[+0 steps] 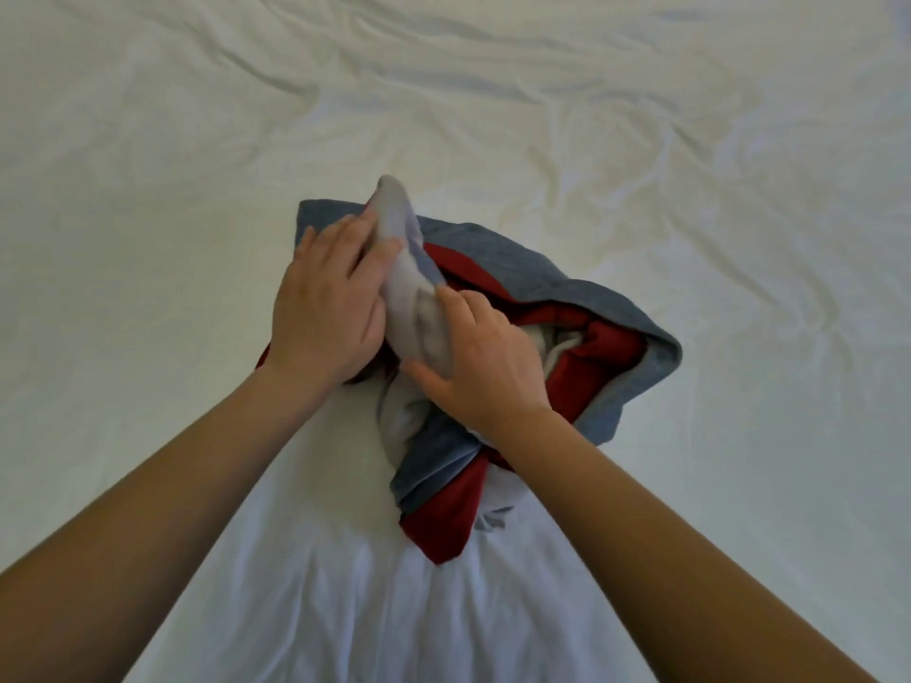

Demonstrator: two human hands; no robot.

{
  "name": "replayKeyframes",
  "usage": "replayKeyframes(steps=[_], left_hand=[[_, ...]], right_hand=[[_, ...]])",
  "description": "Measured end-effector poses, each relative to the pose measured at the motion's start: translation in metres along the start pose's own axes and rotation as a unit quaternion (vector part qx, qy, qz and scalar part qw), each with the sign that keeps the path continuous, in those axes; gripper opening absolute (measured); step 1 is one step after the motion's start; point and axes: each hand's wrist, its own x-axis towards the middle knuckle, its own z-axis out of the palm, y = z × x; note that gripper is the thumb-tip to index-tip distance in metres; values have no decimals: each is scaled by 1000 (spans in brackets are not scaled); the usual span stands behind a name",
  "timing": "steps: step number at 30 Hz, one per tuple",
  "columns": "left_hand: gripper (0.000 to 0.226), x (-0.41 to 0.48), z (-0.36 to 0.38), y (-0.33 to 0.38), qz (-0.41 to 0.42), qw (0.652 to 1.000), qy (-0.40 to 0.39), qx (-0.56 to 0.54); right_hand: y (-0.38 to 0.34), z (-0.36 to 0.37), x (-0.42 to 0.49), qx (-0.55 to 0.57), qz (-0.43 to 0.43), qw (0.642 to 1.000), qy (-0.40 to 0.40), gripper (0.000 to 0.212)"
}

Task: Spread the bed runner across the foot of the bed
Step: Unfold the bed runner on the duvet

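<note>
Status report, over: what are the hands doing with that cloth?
Left hand, right hand both gripping bed runner. Runner bunched, not yet spread. Nothing blocking on wrinkled sheet.

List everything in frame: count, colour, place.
runner: 1, blue-grey with red and pale grey sides, bunched in a heap mid-frame on the sheet, not spread.
sheet: 1, white, creased, under the runner and out to the top and side edges.
cloth: 1, bluish white, pleated, bottom centre; can't tell if it's part of the sheet.
left grip: 1, bare hand, holds the runner's raised pale fold from the left.
right grip: 1, bare hand, pinches the same fold from the right.
forearms: 2, bare, entering from the bottom corners.
</note>
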Motion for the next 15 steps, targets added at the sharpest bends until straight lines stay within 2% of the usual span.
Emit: replayKeyframes(steps=[3,5,7,10,12,15], left_hand=[[54,-16,9,-18,-67,996,-53,2],[79,-28,21,-28,-86,988,-131,6],[95,-36,34,-32,-94,982,-162,-39],[100,-39,48,-32,-95,977,-137,-133],[97,-37,51,-34,-97,976,-139,-137],[85,-34,49,-39,-93,979,-136,-118]], right_hand=[[-14,14,8,13,31,999,-2,83],[-17,21,8,12,46,999,-12,84],[-17,25,4,-13,55,998,1,86],[-19,25,0,-84,-6,994,71,78],[-22,27,0,-112,-38,993,25,75],[-29,33,6,-98,24,993,-62,73]])
